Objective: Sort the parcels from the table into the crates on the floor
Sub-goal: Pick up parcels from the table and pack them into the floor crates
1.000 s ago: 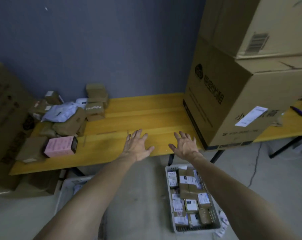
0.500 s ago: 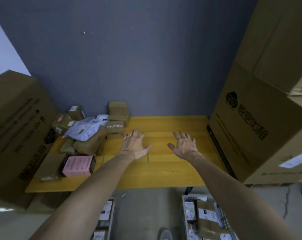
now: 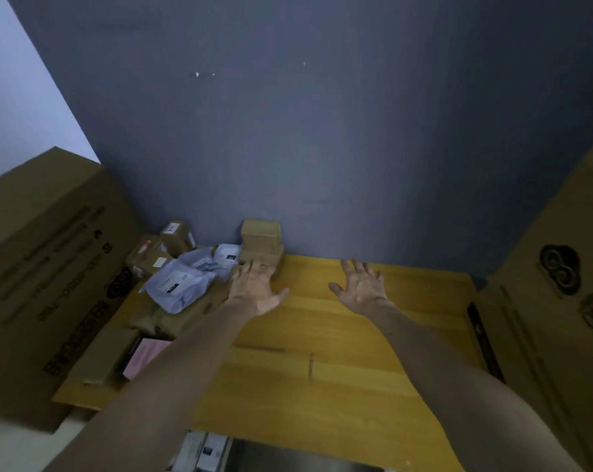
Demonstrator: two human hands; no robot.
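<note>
A heap of parcels lies at the back left of the yellow wooden table (image 3: 339, 369): small brown boxes (image 3: 261, 238), grey plastic mailers (image 3: 182, 284), a flat brown parcel (image 3: 172, 318) and a pink box (image 3: 145, 357) partly hidden by my left forearm. My left hand (image 3: 255, 286) reaches out with fingers spread, its fingertips over the low brown box in front of the stacked boxes. My right hand (image 3: 361, 287) hovers above bare table with fingers spread and holds nothing. A sliver of a crate with labelled parcels (image 3: 203, 451) shows below the table's front edge.
A big cardboard carton (image 3: 39, 284) stands against the table's left end. Another large carton (image 3: 557, 318) with a black cloud logo occupies the right end. A dark blue wall rises right behind the table.
My view has tilted up and moved closer to the table. Both hands have reached farther toward the wall, the left one arriving at the box pile. The floor crates have nearly left the view.
</note>
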